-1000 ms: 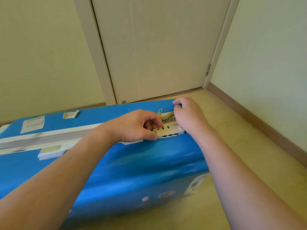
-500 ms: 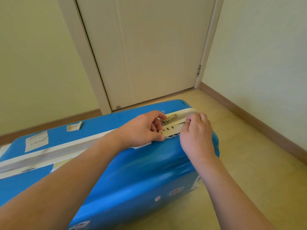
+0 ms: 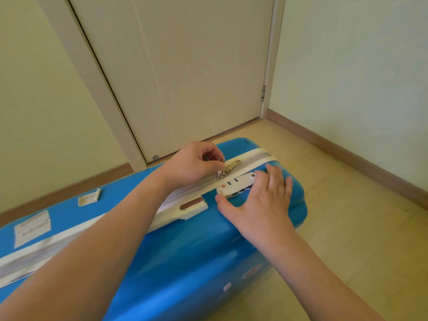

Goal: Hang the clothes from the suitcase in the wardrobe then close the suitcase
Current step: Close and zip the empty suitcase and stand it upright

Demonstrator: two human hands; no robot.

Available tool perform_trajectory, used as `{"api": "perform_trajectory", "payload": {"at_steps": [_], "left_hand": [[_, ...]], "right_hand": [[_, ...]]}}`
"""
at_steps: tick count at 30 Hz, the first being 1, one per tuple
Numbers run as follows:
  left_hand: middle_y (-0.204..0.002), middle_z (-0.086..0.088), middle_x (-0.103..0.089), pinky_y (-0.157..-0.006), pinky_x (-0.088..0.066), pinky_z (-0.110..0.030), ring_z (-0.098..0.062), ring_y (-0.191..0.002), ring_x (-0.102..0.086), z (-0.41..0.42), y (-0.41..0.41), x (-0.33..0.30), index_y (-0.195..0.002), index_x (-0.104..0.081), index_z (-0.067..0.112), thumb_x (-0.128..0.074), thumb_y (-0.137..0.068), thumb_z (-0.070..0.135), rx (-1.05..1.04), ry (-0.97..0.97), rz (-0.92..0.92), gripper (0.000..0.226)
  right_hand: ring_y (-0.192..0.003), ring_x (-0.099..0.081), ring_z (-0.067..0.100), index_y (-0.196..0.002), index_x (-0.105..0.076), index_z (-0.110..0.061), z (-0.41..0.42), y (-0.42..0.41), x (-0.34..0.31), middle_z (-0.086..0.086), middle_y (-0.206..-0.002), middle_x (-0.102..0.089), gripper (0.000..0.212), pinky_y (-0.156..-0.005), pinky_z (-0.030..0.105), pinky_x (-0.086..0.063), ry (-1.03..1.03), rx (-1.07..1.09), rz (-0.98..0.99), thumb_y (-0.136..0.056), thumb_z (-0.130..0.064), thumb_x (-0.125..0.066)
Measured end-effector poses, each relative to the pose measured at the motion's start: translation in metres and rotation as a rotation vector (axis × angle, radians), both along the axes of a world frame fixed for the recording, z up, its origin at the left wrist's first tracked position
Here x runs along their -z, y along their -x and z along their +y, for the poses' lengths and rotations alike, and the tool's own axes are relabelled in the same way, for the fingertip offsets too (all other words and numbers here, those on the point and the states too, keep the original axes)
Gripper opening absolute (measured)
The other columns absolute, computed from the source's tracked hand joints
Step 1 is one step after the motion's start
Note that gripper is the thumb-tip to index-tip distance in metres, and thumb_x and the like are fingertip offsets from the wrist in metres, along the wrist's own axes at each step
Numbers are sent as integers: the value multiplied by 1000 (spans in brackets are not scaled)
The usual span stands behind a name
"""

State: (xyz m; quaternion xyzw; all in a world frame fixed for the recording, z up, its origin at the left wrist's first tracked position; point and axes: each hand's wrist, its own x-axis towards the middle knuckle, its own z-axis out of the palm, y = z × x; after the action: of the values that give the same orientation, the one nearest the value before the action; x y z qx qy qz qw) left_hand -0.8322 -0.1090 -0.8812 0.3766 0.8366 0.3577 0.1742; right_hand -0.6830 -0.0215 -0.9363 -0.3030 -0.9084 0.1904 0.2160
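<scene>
Clearly the blue hard-shell suitcase (image 3: 176, 262) stands zipped on its edge by the door (image 3: 185, 72), rigid and slick, probably light if emptied; left hand (image 3: 190, 165) pinches a small metal zipper pull (image 3: 220, 169), right hand (image 3: 259, 200) rests flat, fingers spread, beside the combination lock (image 3: 236, 185), the sensible bracing spot

One suitcase (image 3: 185, 262), one lock (image 3: 236, 184), one door (image 3: 180, 72). Two hands: left (image 3: 192, 164), right (image 3: 259, 202). Two zipper pulls (image 3: 232, 165).
</scene>
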Motion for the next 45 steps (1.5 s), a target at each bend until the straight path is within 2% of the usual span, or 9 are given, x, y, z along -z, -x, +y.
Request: {"api": "perform_trajectory", "payload": {"at_steps": [3,6,12,16,21,25,29,35,45], "left_hand": [[-90,-6,-73,-86,-51,-29,-18,-86,-65,-8,4,8,-88,-73,17,-71,-87,12,94,-125,-123,6],[-93,2,-74,-91,-50,-28,-16,-94,-67,-10,8,13,-89,-77,20,-70,-88,11,159,-139,-128,11],[-92,5,-71,-87,-49,-30,-22,-92,-64,-9,7,17,-88,-76,25,-69,-89,14,201,-180,-88,13],[-72,18,-65,-63,-41,-16,-10,-67,-49,-10,5,16,-89,-73,19,-68,-90,13,220,-152,-57,8],[-85,8,-69,-82,-49,-34,-20,-82,-61,-12,8,15,-90,-73,19,-66,-92,18,279,-155,-42,8],[-90,5,-65,-88,-49,-44,-20,-88,-63,-12,8,13,-88,-76,27,-68,-87,27,374,-111,58,8],[-88,8,-69,-85,-51,-37,-11,-87,-65,-8,11,9,-88,-77,22,-71,-88,16,408,-95,172,9],[-89,5,-70,-73,-46,-18,-4,-82,-60,-4,7,-5,-89,-77,16,-58,-86,15,623,5,595,19],[-90,4,-68,-65,-52,-30,-18,-80,-65,-8,4,-2,-91,-75,16,-62,-90,15,660,23,816,13]], "right_hand": [[-146,-14,30,-123,-44,-6,0,7,3,16,-149,-28,103,-119,47,4,-5,13,-14,-56,-84,-35],[-145,-17,30,-123,-45,-3,-2,13,0,17,-148,-32,105,-119,49,2,-18,39,-27,-56,-83,-39],[-144,-17,32,-128,-40,0,-8,14,-15,17,-146,-30,93,-119,54,1,-36,57,-189,-69,-71,-50],[-144,-18,35,-128,-38,3,-11,15,-19,20,-146,-32,92,-119,57,-2,-45,72,-234,-70,-68,-48],[-142,-23,35,-127,-40,2,-12,15,-22,20,-141,-38,91,-118,59,-7,-54,79,-249,-70,-68,-44],[-142,-25,35,-126,-42,1,-11,11,-21,19,-141,-39,89,-119,57,-7,-69,80,-239,-72,-69,-46],[-141,-27,35,-125,-43,1,-12,10,-20,19,-140,-41,91,-119,57,-7,-69,78,-215,-70,-70,-46],[-144,-21,35,-127,-43,2,-12,9,-20,20,-142,-38,93,-120,55,-4,-37,66,-175,-68,-70,-50],[-142,-25,34,-125,-44,2,-11,5,-22,16,-137,-42,92,-119,54,-4,3,63,-149,-68,-70,-54]]}}
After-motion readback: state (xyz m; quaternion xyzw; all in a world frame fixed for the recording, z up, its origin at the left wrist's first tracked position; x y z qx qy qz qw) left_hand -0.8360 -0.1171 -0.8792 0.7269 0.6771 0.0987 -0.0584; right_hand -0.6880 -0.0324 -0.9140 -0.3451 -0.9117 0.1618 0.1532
